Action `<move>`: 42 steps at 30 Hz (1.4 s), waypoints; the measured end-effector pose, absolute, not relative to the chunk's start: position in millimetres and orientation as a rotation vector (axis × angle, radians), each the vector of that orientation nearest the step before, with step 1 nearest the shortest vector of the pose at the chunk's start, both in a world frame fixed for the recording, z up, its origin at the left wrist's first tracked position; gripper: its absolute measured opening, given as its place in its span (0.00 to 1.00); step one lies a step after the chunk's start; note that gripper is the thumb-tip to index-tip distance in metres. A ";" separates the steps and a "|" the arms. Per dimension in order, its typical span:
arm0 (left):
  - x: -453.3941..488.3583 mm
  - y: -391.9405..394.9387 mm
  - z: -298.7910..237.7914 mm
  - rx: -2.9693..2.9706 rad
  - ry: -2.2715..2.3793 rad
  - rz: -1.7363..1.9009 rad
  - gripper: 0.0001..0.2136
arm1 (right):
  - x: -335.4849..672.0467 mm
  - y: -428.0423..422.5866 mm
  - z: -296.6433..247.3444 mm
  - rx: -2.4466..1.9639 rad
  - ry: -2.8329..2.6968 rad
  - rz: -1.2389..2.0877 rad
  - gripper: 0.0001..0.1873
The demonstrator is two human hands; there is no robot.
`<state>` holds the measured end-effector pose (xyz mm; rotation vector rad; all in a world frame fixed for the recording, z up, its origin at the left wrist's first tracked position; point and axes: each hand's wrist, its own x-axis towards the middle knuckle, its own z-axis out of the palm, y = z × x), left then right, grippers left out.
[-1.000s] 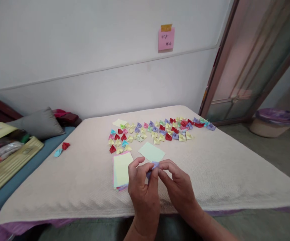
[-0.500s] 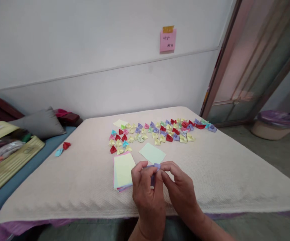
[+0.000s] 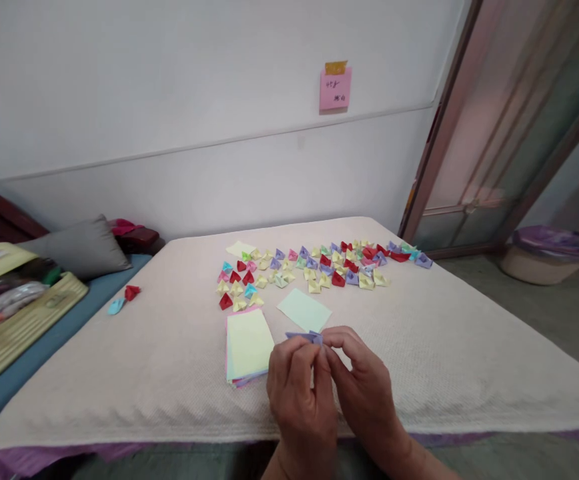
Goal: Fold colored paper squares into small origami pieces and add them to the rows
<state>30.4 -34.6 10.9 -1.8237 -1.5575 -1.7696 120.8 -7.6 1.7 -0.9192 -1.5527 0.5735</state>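
Left hand [image 3: 302, 393] and right hand [image 3: 364, 387] pinch the purple folded paper [image 3: 305, 337] at fingertips above the near edge of the worktop [image 3: 444, 347]; likely light, flimsy, crease-prone; best gripped along folded edges.

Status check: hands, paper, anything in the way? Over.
Left hand and right hand both pinching purple folded paper. Paper stack just left, green sheet beyond. Hands unobstructed.
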 end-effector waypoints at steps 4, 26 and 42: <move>29.4 -34.0 11.1 -1.861 -1.660 -1.839 0.05 | 123.6 -6.9 4.0 -0.918 -1.592 0.550 0.05; 15.6 -29.4 22.8 -2.148 -1.789 -1.969 0.05 | 134.7 0.7 7.7 -0.857 -1.804 0.553 0.06; 7.0 -23.3 30.5 -2.317 -1.930 -1.955 0.04 | 143.7 6.6 11.8 -0.836 -1.835 0.726 0.07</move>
